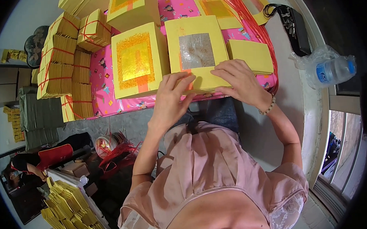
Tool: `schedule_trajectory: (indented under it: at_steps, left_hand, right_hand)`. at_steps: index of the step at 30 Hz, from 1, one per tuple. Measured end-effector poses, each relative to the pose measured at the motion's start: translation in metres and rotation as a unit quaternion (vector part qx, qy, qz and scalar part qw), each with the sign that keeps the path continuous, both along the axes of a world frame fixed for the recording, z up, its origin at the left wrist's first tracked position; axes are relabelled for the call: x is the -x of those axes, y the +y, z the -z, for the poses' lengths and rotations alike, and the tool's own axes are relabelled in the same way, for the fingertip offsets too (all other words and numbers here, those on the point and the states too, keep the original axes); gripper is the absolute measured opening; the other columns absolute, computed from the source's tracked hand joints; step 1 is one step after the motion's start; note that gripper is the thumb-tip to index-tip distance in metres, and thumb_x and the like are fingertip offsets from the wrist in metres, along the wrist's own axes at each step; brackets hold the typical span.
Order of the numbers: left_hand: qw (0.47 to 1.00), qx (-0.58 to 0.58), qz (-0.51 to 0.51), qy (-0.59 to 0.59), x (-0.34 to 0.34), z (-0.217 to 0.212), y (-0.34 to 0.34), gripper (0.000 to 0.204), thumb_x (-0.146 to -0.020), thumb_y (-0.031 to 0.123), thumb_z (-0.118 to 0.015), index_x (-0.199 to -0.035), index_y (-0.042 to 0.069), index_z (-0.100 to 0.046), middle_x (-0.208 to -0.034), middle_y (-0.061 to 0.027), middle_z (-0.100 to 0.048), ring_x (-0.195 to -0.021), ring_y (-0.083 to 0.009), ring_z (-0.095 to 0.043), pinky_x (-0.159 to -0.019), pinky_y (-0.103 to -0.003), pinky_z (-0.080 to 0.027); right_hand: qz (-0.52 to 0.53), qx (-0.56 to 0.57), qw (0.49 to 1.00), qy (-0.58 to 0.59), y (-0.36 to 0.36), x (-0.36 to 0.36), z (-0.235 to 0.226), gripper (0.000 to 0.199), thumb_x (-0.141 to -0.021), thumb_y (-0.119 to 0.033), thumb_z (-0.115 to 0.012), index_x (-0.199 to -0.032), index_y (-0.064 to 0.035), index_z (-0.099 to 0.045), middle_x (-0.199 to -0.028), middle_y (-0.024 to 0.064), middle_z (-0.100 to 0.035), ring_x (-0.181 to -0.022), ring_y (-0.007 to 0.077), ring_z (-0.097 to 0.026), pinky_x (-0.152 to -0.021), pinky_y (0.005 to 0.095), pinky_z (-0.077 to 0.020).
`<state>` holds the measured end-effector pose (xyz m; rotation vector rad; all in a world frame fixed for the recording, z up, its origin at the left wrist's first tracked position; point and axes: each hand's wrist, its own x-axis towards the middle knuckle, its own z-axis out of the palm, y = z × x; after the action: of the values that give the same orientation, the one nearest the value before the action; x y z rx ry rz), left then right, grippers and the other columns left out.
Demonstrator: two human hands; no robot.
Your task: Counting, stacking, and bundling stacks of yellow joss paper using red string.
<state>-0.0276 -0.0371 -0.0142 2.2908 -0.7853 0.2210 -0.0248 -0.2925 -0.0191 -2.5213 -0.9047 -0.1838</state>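
Observation:
A thick stack of yellow paper point(173, 29) with a silver foil square on top lies at the table's near edge. My left hand point(170, 96) is closed on its near left part, fingers bent on the top and thumb at the front edge. At the near right corner, my right hand point(241, 80) has its fingers on the top and its thumb against the front edge. A beaded bracelet circles my right wrist. Just left stands another stack of yellow paper point(158, 54) with a gold and orange square on top.
Bundles of yellow paper point(62, 48) tied with red string line the left of the pink-covered table point(102, 87). Red strands point(266, 49) hang along its right side. A plastic bottle point(333, 71) lies on the right ledge. Another person point(28, 166) sits at the lower left.

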Motion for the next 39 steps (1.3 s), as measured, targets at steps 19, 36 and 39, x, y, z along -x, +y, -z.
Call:
schedule_trajectory:
  at_steps: [19,36,39]
  left_hand:
    - [0.996,-0.017,0.025,0.084,-0.015,0.008,0.022,0.038,-0.078,0.004,-0.072,-0.115,0.005,-0.064,-0.120,-0.0133,-0.059,-0.110,-0.0327,-0.056,-0.092,-0.040,-0.048]
    - [0.996,0.000,0.013,0.091,-0.019,0.010,0.023,0.021,-0.086,0.007,-0.066,-0.106,0.002,-0.071,-0.112,-0.0155,-0.065,-0.106,-0.0323,-0.060,-0.089,-0.039,-0.049]
    - [0.996,0.002,0.010,0.091,-0.018,0.009,0.022,0.020,-0.086,0.006,-0.065,-0.105,0.001,-0.071,-0.111,-0.0162,-0.066,-0.105,-0.0326,-0.060,-0.090,-0.039,-0.049]
  right_hand:
    - [-0.033,-0.145,0.984,0.096,-0.001,-0.014,0.003,0.008,-0.081,-0.009,-0.071,-0.087,-0.0024,-0.070,-0.090,0.0083,-0.068,-0.089,0.0236,-0.063,-0.077,0.0342,-0.0492]
    - [-0.014,-0.217,0.953,0.211,-0.002,-0.022,0.003,0.007,-0.084,-0.006,-0.069,-0.085,0.0011,-0.071,-0.084,0.0085,-0.067,-0.084,0.0198,-0.062,-0.076,0.0319,-0.0478]
    - [-0.012,-0.218,0.952,0.216,-0.002,-0.023,0.003,0.007,-0.084,-0.006,-0.069,-0.084,0.0011,-0.071,-0.083,0.0083,-0.067,-0.083,0.0195,-0.062,-0.076,0.0316,-0.0476]
